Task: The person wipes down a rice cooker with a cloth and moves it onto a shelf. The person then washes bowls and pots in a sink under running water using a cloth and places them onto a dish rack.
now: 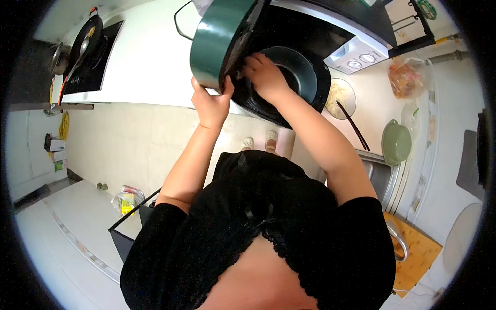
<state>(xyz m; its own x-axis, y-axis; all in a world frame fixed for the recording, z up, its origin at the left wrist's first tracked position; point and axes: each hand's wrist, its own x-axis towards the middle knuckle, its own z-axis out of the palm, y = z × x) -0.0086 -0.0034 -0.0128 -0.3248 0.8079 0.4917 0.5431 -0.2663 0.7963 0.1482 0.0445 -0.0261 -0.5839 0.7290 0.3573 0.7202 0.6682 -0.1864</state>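
A deep dark-green pot (213,44) with a dark inside is tipped on its side at the top middle, its mouth facing right. My left hand (211,103) is closed on its lower rim, thumb on the mouth side. Beside the mouth, my right hand (268,80) reaches in with fingers stretched out and slightly bent. It hangs over a dark round bowl (305,70), which sits in a larger black container (324,85). Whether my right fingertips touch the pot's inside cannot be made out.
Right of the bowl are a plate of pale shredded food (336,93), chopsticks (355,129), a bagged item (408,77), a green colander (397,142) and a sink (381,178). A microwave panel (356,57) stands behind. On the left, a frying pan (85,39) rests over the cooktop (106,57).
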